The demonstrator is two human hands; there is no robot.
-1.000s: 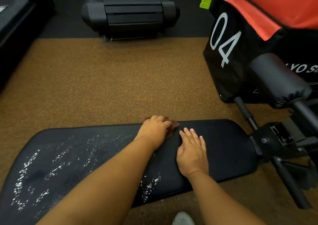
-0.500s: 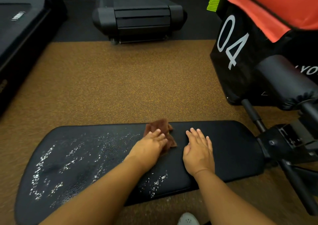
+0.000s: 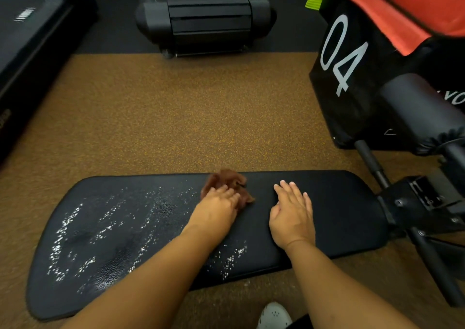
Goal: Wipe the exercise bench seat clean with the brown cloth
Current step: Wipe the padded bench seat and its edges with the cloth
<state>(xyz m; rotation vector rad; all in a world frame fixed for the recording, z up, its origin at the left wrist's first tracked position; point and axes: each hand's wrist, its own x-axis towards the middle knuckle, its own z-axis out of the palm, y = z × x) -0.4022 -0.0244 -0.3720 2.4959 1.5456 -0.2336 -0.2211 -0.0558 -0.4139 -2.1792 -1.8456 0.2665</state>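
Note:
A long black padded bench seat (image 3: 347,215) lies across the lower half of the view. White droplets speckle its left and front parts. A crumpled brown cloth (image 3: 226,180) sits near the seat's far edge at the middle. My left hand (image 3: 216,210) presses down on the cloth's near part, fingers over it. To the right, my right hand (image 3: 293,214) rests flat on the bare seat, fingers together, holding nothing.
A black bench frame with a padded roller (image 3: 422,112) stands at the right. Behind it is a black and orange bag (image 3: 352,59) marked 04. Treadmills (image 3: 206,13) stand at the back and left. Brown speckled floor (image 3: 176,117) lies beyond the seat. A white shoe (image 3: 274,316) shows below.
My left hand has pulled back toward me from the far edge, so more of the cloth shows beyond the fingers. The right hand has stayed flat on the seat.

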